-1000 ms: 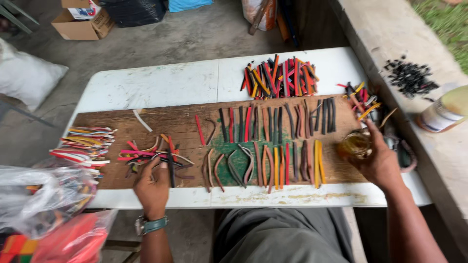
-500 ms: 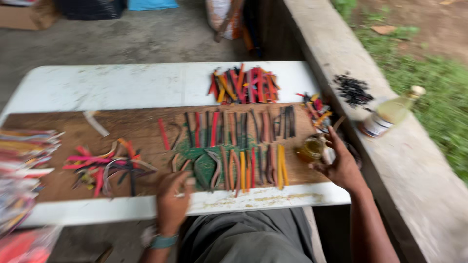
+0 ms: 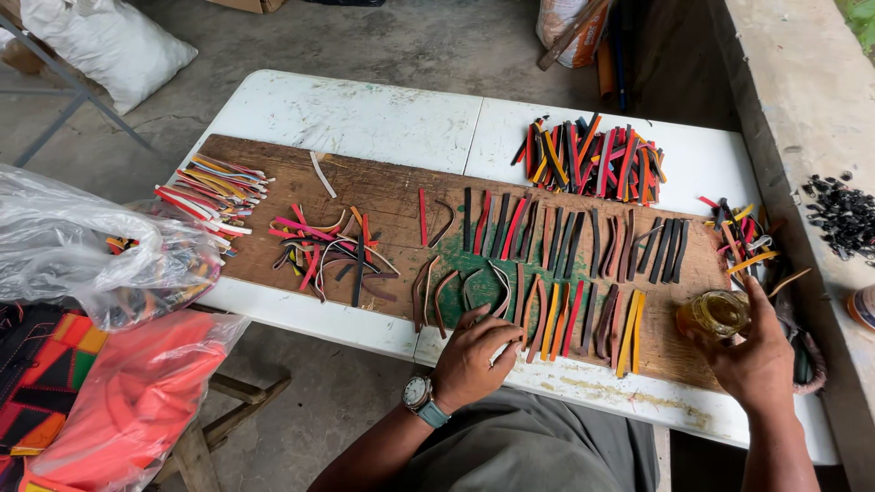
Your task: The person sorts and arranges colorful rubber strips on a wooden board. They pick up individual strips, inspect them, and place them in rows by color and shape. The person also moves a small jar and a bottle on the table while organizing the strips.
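At your far left a clear crumpled plastic bag [image 3: 82, 260] and a red plastic bag [image 3: 137, 401] sit beside the white surface [image 3: 365, 114]. On the long brown wooden board [image 3: 383, 187] that lies across it, a fanned bundle of multicoloured strips [image 3: 214, 191] rests at the left end, with a loose tangle of pink, red and dark strips [image 3: 333, 251] just to its right. Your left hand [image 3: 474, 360], a watch on its wrist, rests at the board's near edge with its fingers [image 3: 501, 333] curled and pressed down on the curved brown strips [image 3: 456, 292] lying on the green-stained patch. To the right run two rows of straight black, red, brown and yellow strips [image 3: 565, 241]; behind them a heaped pile of coloured strips [image 3: 592, 159] lies on the surface. Your right hand [image 3: 752, 355] has its fingers wrapped around a small amber glass jar [image 3: 715, 314] standing on the board's right end. A scatter of small black pieces [image 3: 843, 214] lies on the concrete ledge at the far right.
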